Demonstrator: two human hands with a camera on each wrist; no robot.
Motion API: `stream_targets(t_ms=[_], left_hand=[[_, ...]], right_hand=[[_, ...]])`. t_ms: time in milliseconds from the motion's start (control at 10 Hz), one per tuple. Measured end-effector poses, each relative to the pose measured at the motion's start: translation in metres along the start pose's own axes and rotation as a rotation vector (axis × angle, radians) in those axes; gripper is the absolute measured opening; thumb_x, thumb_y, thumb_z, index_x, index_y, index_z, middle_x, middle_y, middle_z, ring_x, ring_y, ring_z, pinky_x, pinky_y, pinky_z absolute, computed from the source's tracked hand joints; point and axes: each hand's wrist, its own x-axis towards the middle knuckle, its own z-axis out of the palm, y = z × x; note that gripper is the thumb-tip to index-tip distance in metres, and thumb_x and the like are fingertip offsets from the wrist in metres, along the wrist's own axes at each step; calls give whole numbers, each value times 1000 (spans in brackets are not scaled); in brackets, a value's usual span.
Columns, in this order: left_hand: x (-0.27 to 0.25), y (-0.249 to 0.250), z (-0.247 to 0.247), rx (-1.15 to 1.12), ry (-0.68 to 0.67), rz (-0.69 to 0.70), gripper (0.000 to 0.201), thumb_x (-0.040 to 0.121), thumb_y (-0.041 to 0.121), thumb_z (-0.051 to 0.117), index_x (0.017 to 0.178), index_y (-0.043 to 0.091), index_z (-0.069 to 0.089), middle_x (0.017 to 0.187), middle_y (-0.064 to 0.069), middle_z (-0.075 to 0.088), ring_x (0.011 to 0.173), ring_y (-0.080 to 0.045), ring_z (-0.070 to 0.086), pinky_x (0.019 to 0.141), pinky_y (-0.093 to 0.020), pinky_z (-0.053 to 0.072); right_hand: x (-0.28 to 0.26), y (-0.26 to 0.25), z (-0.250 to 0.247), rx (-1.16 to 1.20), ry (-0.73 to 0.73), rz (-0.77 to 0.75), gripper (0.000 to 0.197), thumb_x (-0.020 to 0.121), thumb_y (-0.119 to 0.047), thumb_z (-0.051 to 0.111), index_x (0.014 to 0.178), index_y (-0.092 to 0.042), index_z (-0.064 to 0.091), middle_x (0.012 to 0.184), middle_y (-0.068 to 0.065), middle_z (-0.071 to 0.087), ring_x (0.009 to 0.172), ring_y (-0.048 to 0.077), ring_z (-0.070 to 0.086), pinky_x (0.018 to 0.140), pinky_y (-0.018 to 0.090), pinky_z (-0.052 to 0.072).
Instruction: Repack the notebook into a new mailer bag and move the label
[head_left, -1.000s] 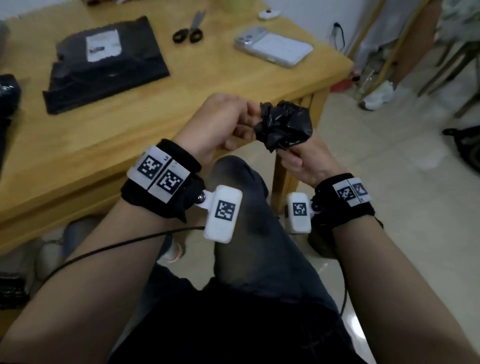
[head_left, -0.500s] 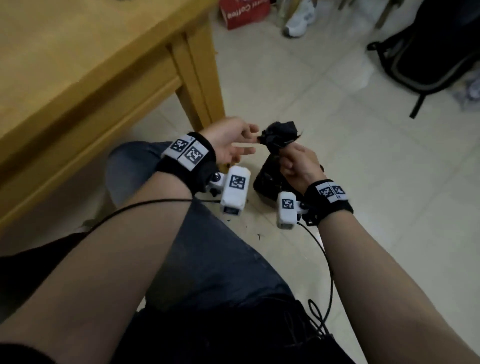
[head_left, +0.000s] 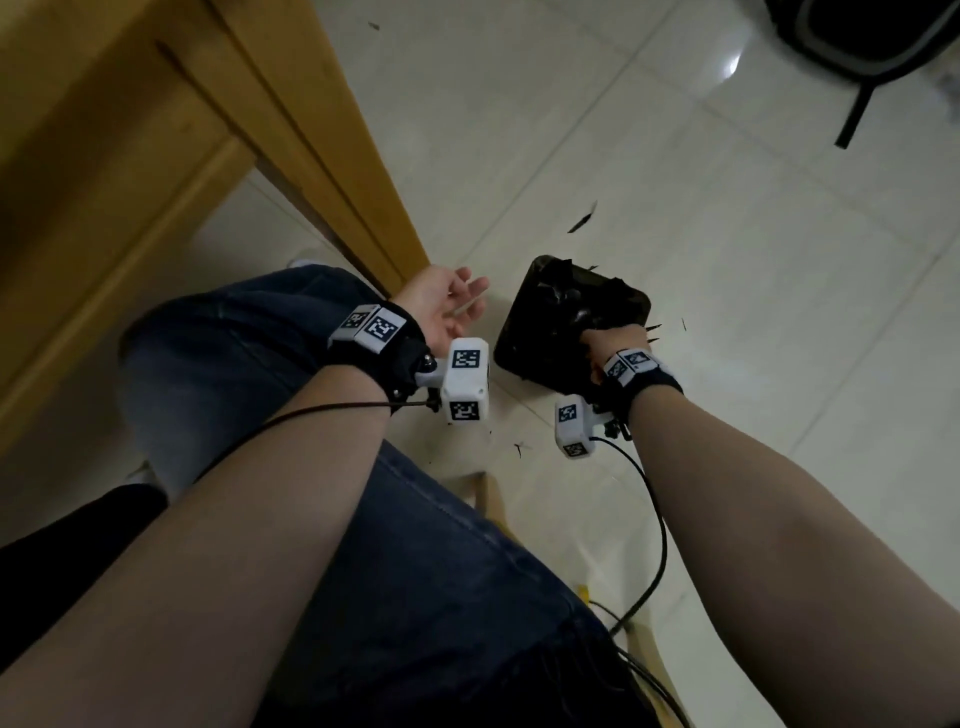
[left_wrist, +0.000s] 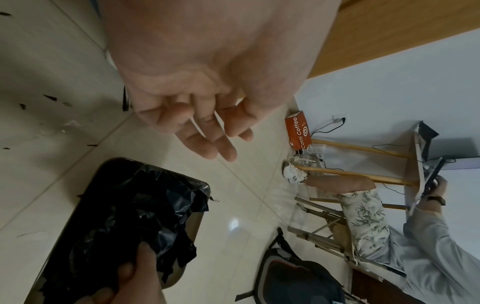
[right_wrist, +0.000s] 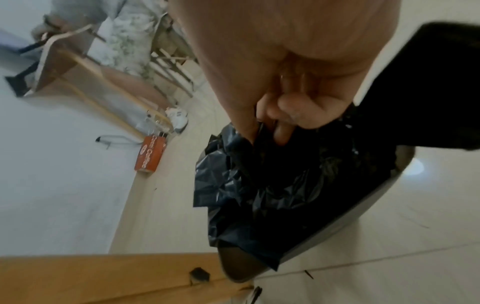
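Right hand (head_left: 605, 338) fingers (right_wrist: 281, 131) on crumpled black plastic (right_wrist: 249, 185) inside bin (head_left: 636, 301)

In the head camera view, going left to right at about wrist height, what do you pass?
Wooden table → left hand, open and holding nothing → black bin on the floor → right hand pushing crumpled black plastic into that bin → bare floor tiles.
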Motion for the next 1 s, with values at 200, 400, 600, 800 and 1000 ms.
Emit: stream_targets(t_ms=[200, 400, 600, 800, 1000], left_hand=[[17, 0, 0, -34, -6, -36, 25, 92, 1, 36, 92, 21, 51, 95, 3, 69, 64, -14, 57, 49, -22, 23], [27, 3, 4, -69, -4, -44, 24, 92, 1, 38, 92, 21, 51, 99, 2, 69, 63, -14, 58, 49, -22, 27], [35, 3, 8, -73, 5, -49, 22, 93, 3, 40, 93, 22, 52, 101, 3, 69, 63, -13, 58, 52, -22, 30], [37, 0, 4, -84, 24, -56, 23, 92, 3, 40, 92, 22, 53, 99, 4, 69, 69, -13, 59, 56, -23, 32], [24, 5, -1, -99, 24, -9, 23, 91, 2, 40, 94, 21, 53, 91, 3, 70, 67, -14, 59, 53, -22, 31]], right_hand=[[-4, -26, 16, -125, -13, -31, 25, 99, -23, 58, 122, -24, 65, 113, 3, 68, 104, 23, 66, 75, 28, 51], [6, -26, 22, 518, -396, 315, 37, 108, -30, 42, 131, -5, 57, 137, 16, 61, 121, 37, 61, 104, 58, 47], [10, -34, 24, 661, -563, 427, 85, 102, -66, 18, 158, -2, 26, 166, 15, 23, 154, 32, 21, 123, 49, 17], [32, -50, 43, 1320, -288, 594, 79, 102, -59, 33, 160, -7, 19, 167, 16, 19, 154, 30, 20, 124, 43, 16], [46, -53, 49, 614, -408, 304, 49, 104, -35, 35, 147, -12, 44, 153, 14, 46, 131, 35, 50, 105, 48, 41]])
